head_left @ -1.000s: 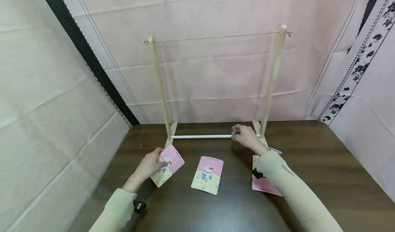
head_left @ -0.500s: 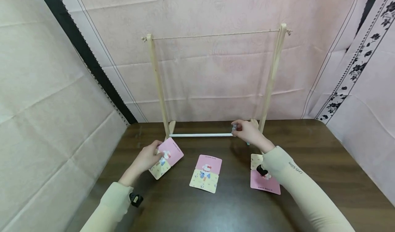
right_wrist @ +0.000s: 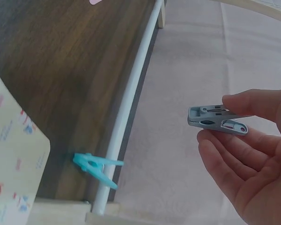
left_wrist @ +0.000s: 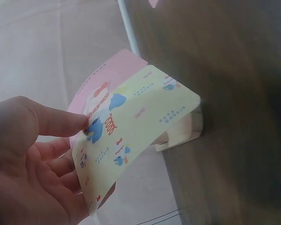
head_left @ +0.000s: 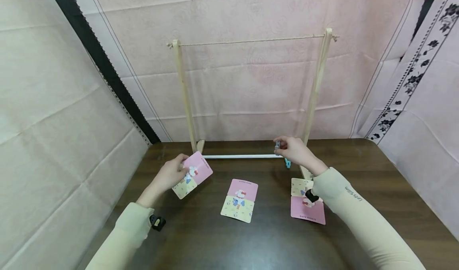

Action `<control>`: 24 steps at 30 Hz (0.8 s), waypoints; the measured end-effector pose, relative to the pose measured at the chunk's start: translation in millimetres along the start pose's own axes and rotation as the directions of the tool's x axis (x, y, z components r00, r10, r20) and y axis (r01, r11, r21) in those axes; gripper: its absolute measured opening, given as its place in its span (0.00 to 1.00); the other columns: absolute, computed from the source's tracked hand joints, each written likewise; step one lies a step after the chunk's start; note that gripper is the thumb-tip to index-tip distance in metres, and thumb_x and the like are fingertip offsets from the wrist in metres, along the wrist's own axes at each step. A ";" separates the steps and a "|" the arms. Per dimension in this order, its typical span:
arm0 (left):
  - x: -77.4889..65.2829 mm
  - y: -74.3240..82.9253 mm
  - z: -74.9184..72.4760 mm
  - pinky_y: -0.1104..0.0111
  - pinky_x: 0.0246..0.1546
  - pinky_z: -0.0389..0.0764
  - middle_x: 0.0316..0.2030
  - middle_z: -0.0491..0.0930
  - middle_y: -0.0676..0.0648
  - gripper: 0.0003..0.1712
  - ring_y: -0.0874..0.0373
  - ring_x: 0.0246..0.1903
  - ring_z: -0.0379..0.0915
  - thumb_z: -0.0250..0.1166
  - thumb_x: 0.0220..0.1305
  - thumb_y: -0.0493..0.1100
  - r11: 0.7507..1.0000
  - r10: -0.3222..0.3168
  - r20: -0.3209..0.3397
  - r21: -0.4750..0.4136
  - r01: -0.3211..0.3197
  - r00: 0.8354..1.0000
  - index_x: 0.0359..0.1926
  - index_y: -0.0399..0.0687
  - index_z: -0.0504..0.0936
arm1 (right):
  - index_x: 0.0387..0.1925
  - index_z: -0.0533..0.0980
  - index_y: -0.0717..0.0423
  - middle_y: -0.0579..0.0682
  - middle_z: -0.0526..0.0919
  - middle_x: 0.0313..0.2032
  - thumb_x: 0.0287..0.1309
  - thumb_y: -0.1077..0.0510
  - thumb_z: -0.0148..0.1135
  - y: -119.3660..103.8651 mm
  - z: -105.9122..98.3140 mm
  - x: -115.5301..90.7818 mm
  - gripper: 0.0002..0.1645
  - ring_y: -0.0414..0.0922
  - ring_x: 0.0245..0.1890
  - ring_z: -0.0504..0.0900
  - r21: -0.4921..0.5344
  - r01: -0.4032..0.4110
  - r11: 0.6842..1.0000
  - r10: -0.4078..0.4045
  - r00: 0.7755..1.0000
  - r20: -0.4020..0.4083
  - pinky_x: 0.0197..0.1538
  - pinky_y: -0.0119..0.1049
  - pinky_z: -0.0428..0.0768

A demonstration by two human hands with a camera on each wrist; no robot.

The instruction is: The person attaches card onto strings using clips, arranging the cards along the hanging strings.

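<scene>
My left hand [head_left: 171,171] pinches a pink and yellow card [head_left: 201,167] with a cartoon cat on it, thumb on the front and fingers behind. In the left wrist view the card [left_wrist: 145,108] is creased across its middle and tilted. On the right, my right hand [head_left: 298,153] pinches a grey clothespin [right_wrist: 216,118] between thumb and fingers; its legs are under the thumb and its tip points away from the hand. Below that hand, a turquoise clothespin [right_wrist: 96,166] lies by the white rod [right_wrist: 131,93] of the wooden frame.
Two wooden posts [head_left: 317,88] carry a string [head_left: 251,42] tied across their tops. On the brown table [head_left: 201,238] lie a middle card [head_left: 239,200] and a right card [head_left: 307,210], the latter turned the other way round. Pale cloth [head_left: 251,82] hangs behind.
My left hand has lifted the card a little up and away. My right hand has shifted slightly up and right with the grey clothespin, and the turquoise clothespin now shows beneath it.
</scene>
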State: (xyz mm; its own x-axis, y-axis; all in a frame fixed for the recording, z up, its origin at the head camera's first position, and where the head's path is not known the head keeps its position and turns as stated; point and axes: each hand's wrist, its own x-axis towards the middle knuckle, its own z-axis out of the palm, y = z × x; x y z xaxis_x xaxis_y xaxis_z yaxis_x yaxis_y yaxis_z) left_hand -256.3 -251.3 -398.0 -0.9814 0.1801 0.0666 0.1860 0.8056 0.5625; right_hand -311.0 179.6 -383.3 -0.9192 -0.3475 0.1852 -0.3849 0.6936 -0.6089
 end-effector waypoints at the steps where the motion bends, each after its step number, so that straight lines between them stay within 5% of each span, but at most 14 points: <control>1: 1.3 1.4 -2.0 0.65 0.27 0.80 0.43 0.82 0.36 0.23 0.54 0.30 0.79 0.60 0.70 0.37 1.000 0.005 -0.003 0.002 -0.005 1.000 0.64 0.36 0.70 | 0.59 0.76 0.64 0.57 0.86 0.43 0.64 0.58 0.65 0.4 -2.2 -0.7 0.24 0.53 0.45 0.84 -0.005 0.001 1.000 -0.002 1.000 -0.006 0.49 0.51 0.81; 17: 20.0 46.7 -45.6 0.65 0.24 0.79 0.35 0.82 0.39 0.23 0.55 0.25 0.77 0.59 0.70 0.36 0.988 0.152 -0.044 0.040 -0.151 0.987 0.64 0.36 0.70 | 0.58 0.74 0.63 0.62 0.85 0.48 0.62 0.57 0.66 4.6 -28.5 -15.7 0.24 0.58 0.51 0.83 -0.009 -0.034 0.999 0.034 0.999 -0.038 0.52 0.53 0.80; 24: 24.2 63.3 -58.4 0.65 0.24 0.79 0.41 0.82 0.35 0.24 0.54 0.25 0.78 0.56 0.71 0.37 0.986 0.167 -0.078 0.010 -0.167 0.983 0.65 0.37 0.69 | 0.57 0.74 0.62 0.60 0.86 0.47 0.63 0.56 0.66 2.5 -37.7 -22.5 0.24 0.56 0.48 0.84 -0.025 -0.059 0.998 0.058 0.997 -0.044 0.50 0.52 0.80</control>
State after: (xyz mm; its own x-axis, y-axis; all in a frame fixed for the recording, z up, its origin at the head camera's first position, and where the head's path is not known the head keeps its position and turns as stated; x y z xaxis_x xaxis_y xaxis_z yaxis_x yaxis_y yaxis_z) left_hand -271.0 -228.8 -312.6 -0.9373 0.2676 0.2234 0.3474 0.7698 0.5354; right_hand -294.4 213.0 -360.0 -0.9426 -0.2791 0.1832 -0.3321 0.7283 -0.5993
